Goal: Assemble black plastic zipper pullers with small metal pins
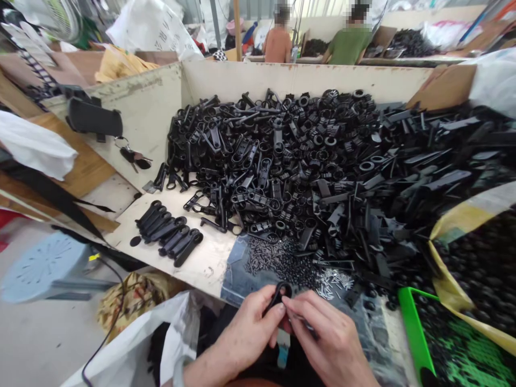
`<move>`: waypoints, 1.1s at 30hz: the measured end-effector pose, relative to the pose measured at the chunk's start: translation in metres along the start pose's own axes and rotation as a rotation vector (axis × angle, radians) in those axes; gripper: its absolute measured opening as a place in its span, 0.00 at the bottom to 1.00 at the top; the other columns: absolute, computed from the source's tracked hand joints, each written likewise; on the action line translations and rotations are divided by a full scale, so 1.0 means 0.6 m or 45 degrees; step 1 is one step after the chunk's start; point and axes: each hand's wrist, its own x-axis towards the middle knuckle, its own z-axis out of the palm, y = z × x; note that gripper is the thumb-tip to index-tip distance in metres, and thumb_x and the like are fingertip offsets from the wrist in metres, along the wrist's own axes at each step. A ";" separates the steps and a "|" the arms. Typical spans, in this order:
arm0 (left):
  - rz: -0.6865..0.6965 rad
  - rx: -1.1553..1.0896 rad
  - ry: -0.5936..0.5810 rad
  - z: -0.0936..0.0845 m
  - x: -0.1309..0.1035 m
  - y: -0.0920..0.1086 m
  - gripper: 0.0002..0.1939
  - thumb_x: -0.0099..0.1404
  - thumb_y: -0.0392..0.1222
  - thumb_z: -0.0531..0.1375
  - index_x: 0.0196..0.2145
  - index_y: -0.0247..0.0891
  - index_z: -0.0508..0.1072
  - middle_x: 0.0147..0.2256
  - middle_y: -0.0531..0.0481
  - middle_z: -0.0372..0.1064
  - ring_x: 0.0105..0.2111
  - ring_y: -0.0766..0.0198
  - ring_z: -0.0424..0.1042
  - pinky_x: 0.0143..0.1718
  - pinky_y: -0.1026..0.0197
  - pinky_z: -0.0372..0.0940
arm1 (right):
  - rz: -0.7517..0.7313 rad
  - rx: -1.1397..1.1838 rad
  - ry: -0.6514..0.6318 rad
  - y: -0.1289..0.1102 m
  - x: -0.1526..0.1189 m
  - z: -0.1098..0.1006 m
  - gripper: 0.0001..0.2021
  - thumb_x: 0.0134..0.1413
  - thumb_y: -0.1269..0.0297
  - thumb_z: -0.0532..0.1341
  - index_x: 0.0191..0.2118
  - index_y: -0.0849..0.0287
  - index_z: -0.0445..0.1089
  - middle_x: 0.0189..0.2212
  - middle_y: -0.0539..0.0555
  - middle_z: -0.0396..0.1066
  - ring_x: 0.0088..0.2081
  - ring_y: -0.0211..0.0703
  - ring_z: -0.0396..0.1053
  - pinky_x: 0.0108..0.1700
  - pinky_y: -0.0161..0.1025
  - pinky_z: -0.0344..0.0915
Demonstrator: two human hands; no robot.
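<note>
My left hand [250, 329] grips a black plastic part with a ring-shaped end [284, 289], held up near the table's front edge. The fingertips of my right hand [324, 330] are pinched together against that ring; whatever they hold is too small to make out. Just beyond my hands lie small black pieces [278, 260] and a little heap of silvery pins [334, 284] on a dark mat [236, 271]. To the left, several similar black handle-like parts [169, 232] lie side by side in a row on the pale tabletop.
A large heap of black plastic parts [258, 156] fills the walled table. At right stand a green tray [415, 328] and a yellow-edged sack [447, 269] of black pieces. Keys [135, 156] hang at left above a blue stool [44, 263]. Two people [350, 40] are in the background.
</note>
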 end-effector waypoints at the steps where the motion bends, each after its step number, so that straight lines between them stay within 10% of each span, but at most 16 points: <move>1: 0.005 0.036 -0.016 -0.004 0.002 -0.002 0.16 0.72 0.53 0.56 0.39 0.37 0.70 0.28 0.55 0.68 0.18 0.73 0.58 0.22 0.68 0.53 | -0.015 -0.034 -0.021 0.000 0.001 -0.001 0.11 0.72 0.71 0.54 0.43 0.57 0.74 0.32 0.53 0.74 0.31 0.39 0.75 0.34 0.31 0.70; 10: -0.046 0.083 -0.036 -0.018 0.005 -0.003 0.15 0.74 0.51 0.54 0.42 0.36 0.70 0.29 0.52 0.72 0.18 0.74 0.57 0.20 0.68 0.51 | 0.117 -0.123 -0.243 -0.001 -0.002 -0.031 0.15 0.73 0.68 0.51 0.59 0.55 0.67 0.43 0.55 0.75 0.39 0.40 0.78 0.41 0.34 0.74; 17: -0.062 0.123 -0.011 -0.017 0.005 -0.007 0.15 0.73 0.52 0.52 0.44 0.36 0.68 0.29 0.52 0.72 0.17 0.74 0.55 0.19 0.68 0.49 | 0.224 -0.236 -0.490 0.002 -0.022 -0.008 0.18 0.64 0.79 0.49 0.49 0.54 0.69 0.34 0.51 0.77 0.32 0.41 0.79 0.33 0.33 0.70; 33: -0.050 0.187 0.000 -0.016 0.009 -0.011 0.14 0.74 0.50 0.51 0.35 0.39 0.67 0.23 0.56 0.66 0.17 0.71 0.55 0.19 0.67 0.49 | 0.021 -0.561 -0.305 0.014 -0.025 0.011 0.17 0.58 0.81 0.54 0.48 0.55 0.68 0.26 0.47 0.74 0.23 0.41 0.76 0.24 0.35 0.61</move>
